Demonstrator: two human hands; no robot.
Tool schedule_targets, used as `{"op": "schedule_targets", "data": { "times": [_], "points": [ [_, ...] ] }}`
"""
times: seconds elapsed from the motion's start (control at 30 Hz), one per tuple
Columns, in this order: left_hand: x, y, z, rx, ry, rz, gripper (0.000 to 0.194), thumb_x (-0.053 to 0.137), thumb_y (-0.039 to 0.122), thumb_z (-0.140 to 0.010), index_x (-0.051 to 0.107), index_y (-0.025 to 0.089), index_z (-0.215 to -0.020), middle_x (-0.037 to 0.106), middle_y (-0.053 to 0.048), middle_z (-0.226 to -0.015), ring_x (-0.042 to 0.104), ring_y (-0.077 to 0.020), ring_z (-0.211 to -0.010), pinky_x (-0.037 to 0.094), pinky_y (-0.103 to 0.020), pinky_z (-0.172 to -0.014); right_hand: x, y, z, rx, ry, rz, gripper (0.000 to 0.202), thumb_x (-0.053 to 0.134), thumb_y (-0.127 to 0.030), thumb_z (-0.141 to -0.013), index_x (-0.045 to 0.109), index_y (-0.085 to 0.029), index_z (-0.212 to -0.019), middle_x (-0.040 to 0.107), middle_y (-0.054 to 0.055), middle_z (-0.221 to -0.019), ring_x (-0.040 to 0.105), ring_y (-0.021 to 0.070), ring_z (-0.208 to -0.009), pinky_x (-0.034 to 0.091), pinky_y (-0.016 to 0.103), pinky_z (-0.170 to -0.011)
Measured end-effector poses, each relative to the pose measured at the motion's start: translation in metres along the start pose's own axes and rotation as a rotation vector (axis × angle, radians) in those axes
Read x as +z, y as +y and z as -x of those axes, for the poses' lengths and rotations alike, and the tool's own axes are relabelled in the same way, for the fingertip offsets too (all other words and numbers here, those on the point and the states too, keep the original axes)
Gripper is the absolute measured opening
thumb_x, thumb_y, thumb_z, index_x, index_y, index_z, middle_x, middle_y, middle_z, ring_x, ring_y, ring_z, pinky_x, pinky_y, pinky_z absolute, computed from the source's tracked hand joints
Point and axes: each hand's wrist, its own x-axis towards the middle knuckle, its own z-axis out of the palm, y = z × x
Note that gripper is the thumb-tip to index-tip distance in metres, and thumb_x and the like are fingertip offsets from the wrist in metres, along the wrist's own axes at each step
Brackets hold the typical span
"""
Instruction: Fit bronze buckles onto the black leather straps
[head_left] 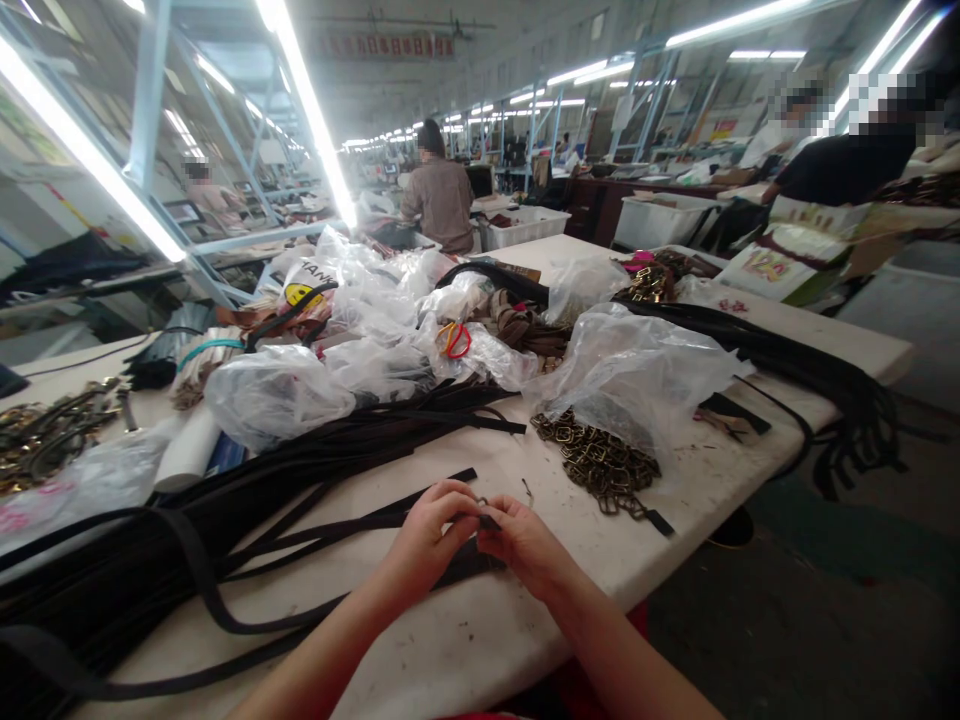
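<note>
Close together over the near part of the table, my left hand and my right hand are both closed, fingertips meeting. Pinched between them are the end of a dark strap and a small metal buckle, mostly covered by the fingers. Long black straps lie in a thick bundle to the left, some looping toward me. To the right of my hands, a heap of bronze-coloured metal buckles spills from under a clear plastic bag. A short black strap piece lies by the heap.
Plastic bags and strap bundles cover the table's middle. More black straps hang over the right edge. Orange-handled scissors lie among the bags. Metal fittings sit at left. Several people work farther back.
</note>
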Motion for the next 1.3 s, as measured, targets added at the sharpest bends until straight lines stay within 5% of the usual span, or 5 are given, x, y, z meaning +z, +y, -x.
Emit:
{"op": "schedule_targets", "data": {
  "times": [0.17, 0.33, 0.57, 1.13, 1.3],
  "points": [
    [0.002, -0.013, -0.004, -0.166, 0.013, 0.155, 0.02, 0.042, 0.03, -0.08, 0.047, 0.016, -0.066, 0.049, 0.0, -0.069, 0.047, -0.0111, -0.065, 0.04, -0.022, -0.06, 0.006, 0.003, -0.007, -0.018, 0.01, 0.033, 0.028, 0.071, -0.032, -0.059, 0.049, -0.016, -0.066, 0.052, -0.004, -0.056, 0.048, 0.0064, -0.052, 0.041, 0.02, -0.055],
    [0.01, -0.025, -0.008, -0.175, 0.136, -0.256, 0.019, 0.046, 0.021, -0.072, 0.037, 0.019, -0.056, 0.04, 0.003, -0.062, 0.041, -0.0111, -0.059, 0.033, -0.023, -0.055, 0.009, 0.011, -0.012, -0.085, 0.052, 0.127, 0.026, 0.069, -0.031, -0.059, 0.048, -0.016, -0.064, 0.052, -0.004, -0.058, 0.05, 0.0082, -0.055, 0.042, 0.023, -0.061],
    [0.006, -0.026, -0.007, -0.212, -0.033, -0.339, 0.016, 0.047, 0.026, -0.073, 0.043, 0.018, -0.059, 0.043, 0.003, -0.07, 0.042, -0.0103, -0.06, 0.031, -0.022, -0.054, 0.0, 0.014, -0.009, -0.268, 0.1, 0.499, 0.018, 0.062, -0.031, -0.066, 0.051, -0.017, -0.069, 0.056, -0.003, -0.06, 0.053, 0.0119, -0.06, 0.041, 0.024, -0.061],
    [-0.015, -0.028, -0.01, -0.201, -0.432, -0.334, 0.038, 0.057, 0.052, -0.063, 0.052, 0.015, -0.054, 0.043, 0.004, -0.061, 0.037, -0.008, -0.051, 0.021, -0.021, -0.045, -0.008, 0.022, 0.008, -0.478, -0.048, 0.708, 0.018, 0.052, -0.036, -0.076, 0.054, -0.019, -0.072, 0.054, 0.0, -0.067, 0.05, 0.0136, -0.065, 0.038, 0.026, -0.062],
    [-0.006, -0.025, -0.009, -0.251, -0.271, -0.354, 0.031, 0.064, 0.046, -0.061, 0.055, 0.016, -0.064, 0.049, 0.004, -0.064, 0.044, -0.0098, -0.055, 0.026, -0.02, -0.045, -0.008, 0.014, 0.006, -0.279, -0.083, 0.489, 0.02, 0.057, -0.036, -0.073, 0.047, -0.02, -0.081, 0.053, -0.003, -0.062, 0.051, 0.0117, -0.058, 0.039, 0.025, -0.058]
  ]
}}
